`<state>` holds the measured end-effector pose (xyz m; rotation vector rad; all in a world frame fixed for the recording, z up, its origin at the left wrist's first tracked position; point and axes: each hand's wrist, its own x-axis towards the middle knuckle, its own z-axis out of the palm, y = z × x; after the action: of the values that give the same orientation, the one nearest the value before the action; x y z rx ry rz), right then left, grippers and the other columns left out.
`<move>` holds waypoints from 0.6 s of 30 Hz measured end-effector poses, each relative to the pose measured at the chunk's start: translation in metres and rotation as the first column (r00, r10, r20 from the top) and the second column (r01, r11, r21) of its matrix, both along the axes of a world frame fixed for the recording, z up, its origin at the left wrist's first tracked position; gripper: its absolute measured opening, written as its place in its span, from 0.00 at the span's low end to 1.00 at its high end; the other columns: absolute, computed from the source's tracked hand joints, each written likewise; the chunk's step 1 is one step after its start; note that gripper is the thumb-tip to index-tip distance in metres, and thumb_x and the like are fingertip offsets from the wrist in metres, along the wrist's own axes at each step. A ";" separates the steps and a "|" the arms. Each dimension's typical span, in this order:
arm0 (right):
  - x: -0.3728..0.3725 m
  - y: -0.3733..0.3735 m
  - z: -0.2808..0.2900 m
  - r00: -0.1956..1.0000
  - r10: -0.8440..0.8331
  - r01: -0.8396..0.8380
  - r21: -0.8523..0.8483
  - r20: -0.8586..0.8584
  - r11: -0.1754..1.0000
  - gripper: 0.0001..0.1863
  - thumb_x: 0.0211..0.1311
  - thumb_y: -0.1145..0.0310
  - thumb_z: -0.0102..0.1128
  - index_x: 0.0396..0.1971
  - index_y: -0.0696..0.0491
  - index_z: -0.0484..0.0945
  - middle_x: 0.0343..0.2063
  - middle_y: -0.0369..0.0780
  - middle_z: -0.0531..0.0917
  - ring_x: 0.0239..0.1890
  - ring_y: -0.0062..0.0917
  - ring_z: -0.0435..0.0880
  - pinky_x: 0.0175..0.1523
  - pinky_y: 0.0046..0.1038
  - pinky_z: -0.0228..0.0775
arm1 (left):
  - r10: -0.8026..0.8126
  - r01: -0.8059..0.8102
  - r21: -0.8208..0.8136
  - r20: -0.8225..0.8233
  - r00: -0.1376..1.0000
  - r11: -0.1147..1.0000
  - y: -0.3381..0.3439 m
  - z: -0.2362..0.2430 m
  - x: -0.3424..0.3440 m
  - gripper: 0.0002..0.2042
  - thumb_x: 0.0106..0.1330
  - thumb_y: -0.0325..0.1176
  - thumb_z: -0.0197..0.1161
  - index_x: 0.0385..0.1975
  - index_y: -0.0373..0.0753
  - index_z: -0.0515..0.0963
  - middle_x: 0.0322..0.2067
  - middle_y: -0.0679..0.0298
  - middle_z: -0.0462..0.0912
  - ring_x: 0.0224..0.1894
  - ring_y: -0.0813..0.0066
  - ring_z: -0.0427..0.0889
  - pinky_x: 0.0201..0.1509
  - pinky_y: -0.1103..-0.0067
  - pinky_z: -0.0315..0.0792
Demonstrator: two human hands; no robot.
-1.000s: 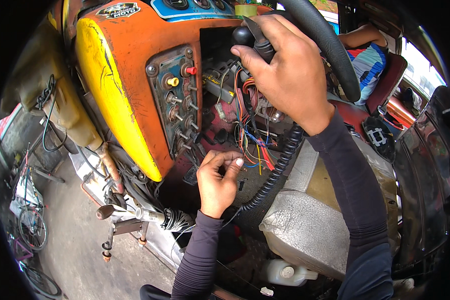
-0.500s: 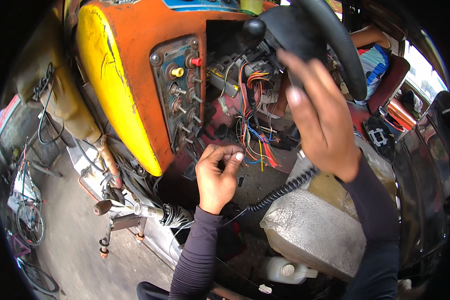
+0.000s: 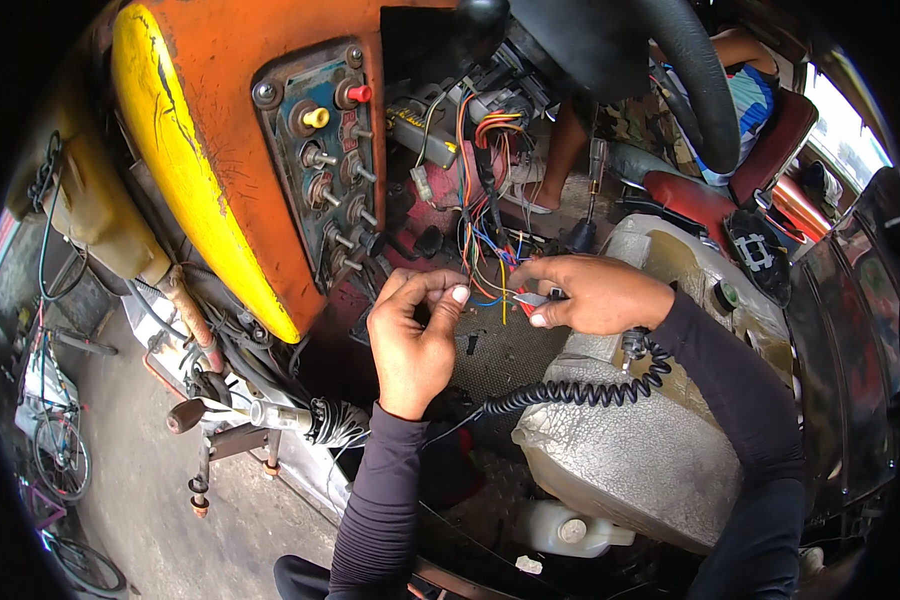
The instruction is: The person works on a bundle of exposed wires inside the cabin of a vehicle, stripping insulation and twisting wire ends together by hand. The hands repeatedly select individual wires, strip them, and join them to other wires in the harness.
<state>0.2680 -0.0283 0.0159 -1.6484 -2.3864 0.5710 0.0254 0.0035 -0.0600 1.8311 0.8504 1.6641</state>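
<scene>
A bundle of loose, many-coloured wires (image 3: 485, 235) hangs below the steering column. At its left side my left hand (image 3: 413, 335) is closed, thumb and forefinger pinched on what looks like the end of a thin wire. My right hand (image 3: 615, 293) has its fingers curled round a small dark tool with a flat grey tip (image 3: 532, 298), mostly hidden by the fingers. That tip is beside the red wire ends, near a hanging yellow wire (image 3: 504, 300). A white connector (image 3: 422, 184) dangles on the bundle's left.
An orange and yellow dash with a switch panel (image 3: 325, 175) stands left, a black steering wheel (image 3: 705, 90) above. A torn silver seat (image 3: 630, 450) and coiled black cord (image 3: 580, 393) lie near my right arm. Another person's leg (image 3: 560, 150) shows beyond; a white jug (image 3: 570, 530) sits below.
My right hand has come down from near the steering wheel to the wires, and the small tool now shows in it. My left hand keeps its pinch. The view has shifted slightly.
</scene>
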 end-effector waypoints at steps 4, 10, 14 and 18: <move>-0.003 0.010 -0.007 1.000 0.013 -0.013 -0.013 -0.024 1.000 0.27 0.71 0.58 0.71 0.65 0.51 0.78 0.48 0.48 0.89 0.55 0.40 0.87 0.60 0.40 0.75 | 0.010 -0.010 -0.004 -0.001 1.000 1.000 0.001 -0.001 -0.001 0.06 0.65 0.21 0.75 0.41 0.33 0.89 0.32 0.64 0.81 0.34 0.77 0.78 0.43 0.79 0.74; 0.012 0.009 -0.009 0.939 -0.137 0.033 -0.315 -0.316 0.949 0.26 0.72 0.63 0.70 0.66 0.55 0.77 0.41 0.42 0.90 0.25 0.20 0.80 0.30 0.27 0.74 | 0.011 -0.011 0.033 -0.009 1.000 0.999 0.002 0.000 -0.003 0.04 0.68 0.21 0.72 0.40 0.31 0.88 0.33 0.68 0.78 0.35 0.82 0.75 0.40 0.82 0.70; 0.013 0.009 -0.006 0.887 -0.149 -0.035 -0.384 -0.437 0.923 0.26 0.76 0.66 0.66 0.68 0.58 0.73 0.39 0.41 0.90 0.18 0.13 0.72 0.21 0.21 0.64 | -0.003 0.003 -0.006 0.013 1.000 1.000 0.001 0.000 -0.003 0.06 0.65 0.21 0.74 0.40 0.32 0.89 0.32 0.65 0.80 0.34 0.78 0.76 0.42 0.79 0.73; 0.009 0.010 -0.007 0.890 -0.133 -0.054 -0.390 -0.436 0.919 0.25 0.78 0.67 0.64 0.69 0.58 0.72 0.37 0.41 0.90 0.18 0.13 0.72 0.22 0.21 0.65 | 0.010 -0.010 0.022 -0.003 1.000 1.000 0.000 0.002 -0.004 0.06 0.65 0.21 0.74 0.40 0.32 0.89 0.32 0.65 0.79 0.34 0.77 0.76 0.42 0.79 0.73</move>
<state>0.2766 -0.0183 0.0085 -1.4743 -1.9713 1.3396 0.0219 0.0035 -0.0579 1.8478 0.8467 1.6835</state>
